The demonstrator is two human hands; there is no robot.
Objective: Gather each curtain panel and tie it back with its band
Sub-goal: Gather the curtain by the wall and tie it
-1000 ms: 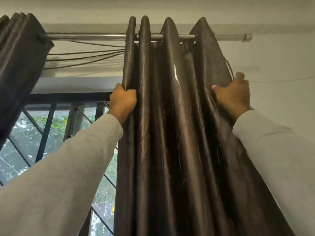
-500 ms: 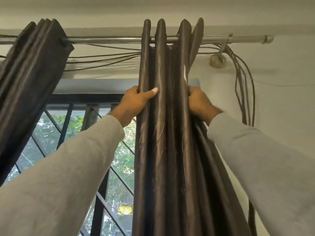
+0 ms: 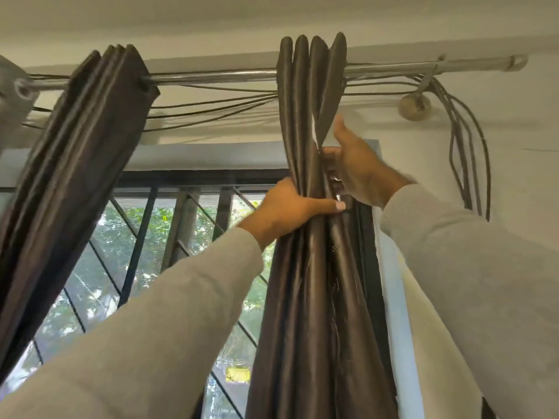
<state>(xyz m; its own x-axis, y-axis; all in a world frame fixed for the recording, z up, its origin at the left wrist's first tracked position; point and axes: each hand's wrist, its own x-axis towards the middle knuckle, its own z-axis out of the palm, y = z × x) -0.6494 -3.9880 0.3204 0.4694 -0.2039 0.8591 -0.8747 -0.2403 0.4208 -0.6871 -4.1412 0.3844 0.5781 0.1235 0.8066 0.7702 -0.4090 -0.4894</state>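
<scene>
The right curtain panel (image 3: pixel 305 282), dark brown and glossy, hangs from the metal rod (image 3: pixel 211 77) bunched into tight folds. My left hand (image 3: pixel 290 211) wraps around the bunch from the left, thumb across its front. My right hand (image 3: pixel 355 164) presses against the bunch's right side just above, fingers curled behind the cloth, thumb pointing up. The left curtain panel (image 3: pixel 78 164) hangs gathered at the left end of the rod. No tie band is visible.
Behind the curtains is a window with a black metal grille (image 3: pixel 142 234) and trees outside. Several cables (image 3: pixel 465 152) run along the rod and drop down the white wall at right. A rod bracket (image 3: pixel 414 105) sits on the wall.
Both hands have pushed the right panel's folds together into a narrow bunch. My right hand moved left to the bunch; my left hand closed around it. The view shifted left.
</scene>
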